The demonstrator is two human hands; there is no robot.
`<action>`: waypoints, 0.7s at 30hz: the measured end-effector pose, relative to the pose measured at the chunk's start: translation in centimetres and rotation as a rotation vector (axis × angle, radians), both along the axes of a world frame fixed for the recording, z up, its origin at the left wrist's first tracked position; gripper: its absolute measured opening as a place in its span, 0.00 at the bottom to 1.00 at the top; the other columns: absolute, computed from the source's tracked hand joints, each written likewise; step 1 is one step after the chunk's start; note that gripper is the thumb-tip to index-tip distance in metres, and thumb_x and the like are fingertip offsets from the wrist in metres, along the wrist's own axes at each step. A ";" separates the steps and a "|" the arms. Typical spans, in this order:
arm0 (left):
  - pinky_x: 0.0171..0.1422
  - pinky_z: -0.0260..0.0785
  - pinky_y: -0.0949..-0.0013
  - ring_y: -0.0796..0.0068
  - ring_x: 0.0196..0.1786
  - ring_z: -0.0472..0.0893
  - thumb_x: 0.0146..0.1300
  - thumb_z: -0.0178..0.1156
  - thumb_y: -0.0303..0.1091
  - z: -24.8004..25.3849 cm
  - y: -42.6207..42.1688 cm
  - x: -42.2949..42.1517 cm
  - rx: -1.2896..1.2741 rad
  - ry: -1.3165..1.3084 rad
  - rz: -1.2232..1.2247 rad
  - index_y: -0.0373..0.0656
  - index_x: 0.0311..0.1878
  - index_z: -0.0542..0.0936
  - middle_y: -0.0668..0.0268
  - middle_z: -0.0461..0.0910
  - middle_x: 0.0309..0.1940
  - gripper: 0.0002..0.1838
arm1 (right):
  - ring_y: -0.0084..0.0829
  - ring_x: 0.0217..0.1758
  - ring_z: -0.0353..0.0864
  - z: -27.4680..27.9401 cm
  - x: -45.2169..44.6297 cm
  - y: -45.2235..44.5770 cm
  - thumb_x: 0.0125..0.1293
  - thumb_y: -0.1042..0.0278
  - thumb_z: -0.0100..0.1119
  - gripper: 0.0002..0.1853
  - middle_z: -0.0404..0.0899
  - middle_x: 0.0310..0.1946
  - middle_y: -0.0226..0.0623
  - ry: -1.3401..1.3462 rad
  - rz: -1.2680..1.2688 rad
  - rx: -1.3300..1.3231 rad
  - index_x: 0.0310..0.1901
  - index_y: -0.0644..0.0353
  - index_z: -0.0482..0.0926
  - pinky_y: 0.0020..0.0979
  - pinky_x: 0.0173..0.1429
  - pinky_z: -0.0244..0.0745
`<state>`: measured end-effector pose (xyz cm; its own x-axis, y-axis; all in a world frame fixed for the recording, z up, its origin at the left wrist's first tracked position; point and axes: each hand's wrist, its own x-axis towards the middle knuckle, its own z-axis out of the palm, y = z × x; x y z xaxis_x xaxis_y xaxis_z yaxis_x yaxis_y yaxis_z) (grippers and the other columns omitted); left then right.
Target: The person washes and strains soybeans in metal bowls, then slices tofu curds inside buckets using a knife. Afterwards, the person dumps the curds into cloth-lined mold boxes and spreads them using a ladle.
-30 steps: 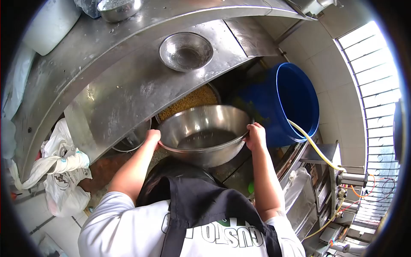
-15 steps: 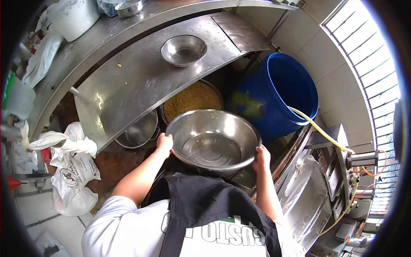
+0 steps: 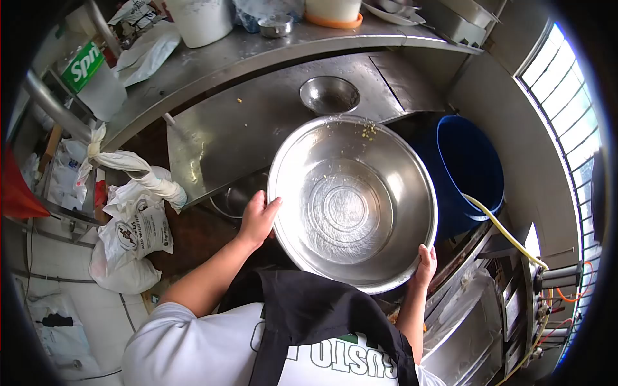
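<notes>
A large steel basin point(image 3: 347, 209) is tilted so that its inside faces me, with yellow bits stuck near its far rim and no other contents showing. My left hand point(image 3: 257, 222) grips its left rim, thumb over the edge. On the lower right rim, my right hand point(image 3: 425, 264) has its fingers closed on the metal. Beyond the basin, a smaller steel bowl point(image 3: 328, 95) rests on the lower steel shelf point(image 3: 257, 109).
A blue barrel point(image 3: 468, 167) with a yellow hose point(image 3: 502, 230) stands at the right. White sacks point(image 3: 138, 225) lie at the left. Another steel pot point(image 3: 232, 201) sits under the shelf's edge. White tubs point(image 3: 199, 22) stand on the upper counter point(image 3: 238, 61).
The basin has been raised towards me and tilted, and both hands rose with it. It now hides the container of yellow grains seen earlier. The view has shifted left.
</notes>
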<state>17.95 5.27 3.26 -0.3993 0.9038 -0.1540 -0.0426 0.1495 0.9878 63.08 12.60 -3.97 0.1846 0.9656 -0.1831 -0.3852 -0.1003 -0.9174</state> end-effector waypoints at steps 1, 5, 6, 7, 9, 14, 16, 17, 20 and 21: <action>0.23 0.67 0.74 0.84 0.27 0.76 0.78 0.60 0.35 0.0 -0.3 -0.8 0.010 0.004 0.010 0.40 0.46 0.75 0.69 0.78 0.32 0.08 | 0.24 0.39 0.82 0.9 -1.1 0.5 0.70 0.72 0.61 0.11 0.83 0.40 0.31 0.008 0.025 0.046 0.52 0.64 0.80 0.29 0.48 0.80; 0.34 0.69 0.73 0.85 0.32 0.75 0.75 0.62 0.34 -1.9 -1.0 -4.8 0.119 0.266 0.101 0.39 0.43 0.78 0.70 0.81 0.33 0.08 | 0.26 0.41 0.85 1.3 -4.9 3.6 0.73 0.73 0.58 0.12 0.85 0.42 0.34 0.052 0.100 0.118 0.55 0.66 0.80 0.29 0.49 0.82; 0.37 0.71 0.69 0.81 0.32 0.77 0.74 0.64 0.36 -1.9 -1.2 -5.7 0.090 0.311 0.132 0.37 0.42 0.78 0.67 0.82 0.31 0.11 | 0.26 0.41 0.85 1.2 -6.0 4.4 0.73 0.73 0.58 0.12 0.85 0.42 0.34 0.055 0.110 0.123 0.55 0.66 0.80 0.29 0.49 0.82; 0.40 0.73 0.64 0.76 0.32 0.80 0.74 0.65 0.38 -2.0 -1.3 -6.7 0.059 0.353 0.161 0.36 0.41 0.77 0.63 0.83 0.29 0.14 | 0.26 0.42 0.85 1.0 -7.1 5.2 0.74 0.71 0.58 0.13 0.85 0.43 0.33 0.049 0.129 0.128 0.55 0.65 0.80 0.29 0.50 0.81; 0.38 0.72 0.65 0.77 0.31 0.79 0.74 0.65 0.40 -2.1 -1.4 -8.3 0.082 0.369 0.189 0.37 0.41 0.78 0.64 0.82 0.28 0.14 | 0.26 0.42 0.85 0.7 -9.0 6.3 0.74 0.70 0.58 0.13 0.86 0.43 0.33 0.035 0.156 0.129 0.56 0.64 0.81 0.29 0.50 0.81; 0.35 0.69 0.65 0.74 0.28 0.76 0.80 0.58 0.43 -6.3 -0.9 -14.0 0.051 0.258 0.145 0.37 0.39 0.78 0.63 0.79 0.26 0.17 | 0.27 0.42 0.86 -0.6 -12.1 7.4 0.74 0.72 0.60 0.15 0.86 0.44 0.35 0.041 0.165 0.063 0.58 0.66 0.80 0.30 0.49 0.83; 0.37 0.71 0.56 0.57 0.29 0.79 0.84 0.50 0.46 -9.1 1.9 -17.0 0.226 0.456 0.310 0.38 0.40 0.79 0.56 0.80 0.26 0.21 | 0.28 0.42 0.86 -0.2 -13.6 7.3 0.73 0.72 0.61 0.15 0.86 0.44 0.35 0.040 0.143 0.064 0.58 0.66 0.80 0.30 0.50 0.83; 0.43 0.73 0.51 0.45 0.34 0.82 0.82 0.52 0.45 -9.8 3.2 -18.8 0.016 0.532 0.366 0.38 0.43 0.80 0.50 0.81 0.29 0.19 | 0.28 0.42 0.86 0.3 -14.3 7.2 0.73 0.71 0.61 0.15 0.86 0.44 0.35 0.044 0.129 0.073 0.58 0.66 0.79 0.30 0.50 0.83; 0.54 0.73 0.49 0.45 0.48 0.83 0.78 0.54 0.38 -11.7 9.1 -24.2 -0.158 0.719 0.235 0.38 0.46 0.82 0.48 0.84 0.42 0.13 | 0.28 0.42 0.86 0.7 -14.6 7.6 0.73 0.69 0.61 0.15 0.86 0.44 0.35 -0.054 0.108 0.009 0.57 0.64 0.80 0.30 0.49 0.84; 0.58 0.71 0.49 0.47 0.53 0.81 0.73 0.56 0.35 -12.8 11.7 -25.6 -0.007 1.026 0.206 0.39 0.46 0.83 0.49 0.83 0.46 0.11 | 0.27 0.41 0.86 1.3 -14.9 7.7 0.73 0.68 0.61 0.14 0.86 0.43 0.33 -0.087 0.099 -0.015 0.56 0.63 0.80 0.30 0.49 0.83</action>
